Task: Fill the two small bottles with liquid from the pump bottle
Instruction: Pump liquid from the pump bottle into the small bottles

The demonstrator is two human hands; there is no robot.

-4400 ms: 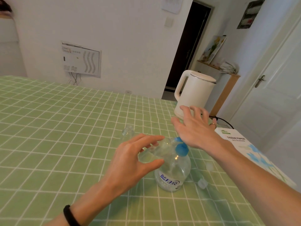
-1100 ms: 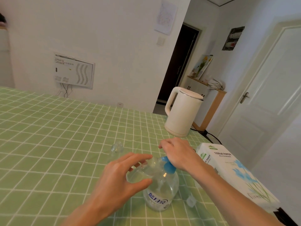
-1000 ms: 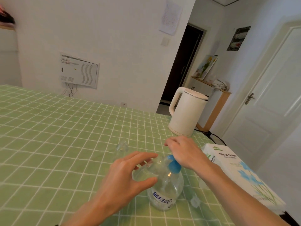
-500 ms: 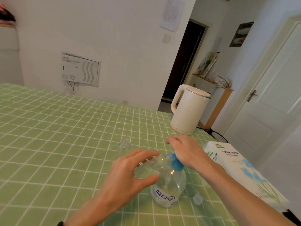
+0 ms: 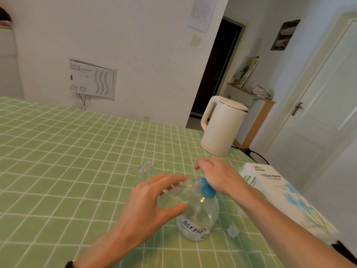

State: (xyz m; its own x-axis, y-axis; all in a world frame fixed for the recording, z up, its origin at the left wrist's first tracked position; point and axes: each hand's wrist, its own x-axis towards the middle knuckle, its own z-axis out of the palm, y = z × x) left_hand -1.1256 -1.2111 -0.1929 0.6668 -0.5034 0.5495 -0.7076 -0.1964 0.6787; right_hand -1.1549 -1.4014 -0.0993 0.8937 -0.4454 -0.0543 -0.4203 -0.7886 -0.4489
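Both hands work at the same spot, near the front right part of the table. The right hand [image 5: 216, 176] lies palm-down over the blue pump head [image 5: 207, 189], fingers curled loosely over it, so it reads as pressing; how firmly cannot be told. The left hand [image 5: 152, 206] is half closed, thumb below and fingers above, around a small clear bottle [image 5: 178, 195] tilted up against the pump's outlet. Its mouth is hidden behind the fingers, so whether it meets the spout is unclear.

The pump bottle [image 5: 197, 219] stands upright on the green checked tablecloth [image 5: 77, 151], its clear body holding some liquid. The second small bottle [image 5: 145, 170] stands apart, further back towards the table's middle, seemingly uncapped. A small clear cap [image 5: 232, 230] lies on the cloth just right of the pump bottle.

Main risk: if the small mouth sits off the spout, a press would send liquid over the left fingers and onto the cloth. A hard push on the rounded bottle, with no hand steadying its base, could tip or slide it. Overfilling is likely too, clear liquid in clear plastic being hard to read. The tissue paper box [image 5: 280, 194] at the right edge would soak up any spill; the kettle [image 5: 222, 126], at the far right corner, is well clear.
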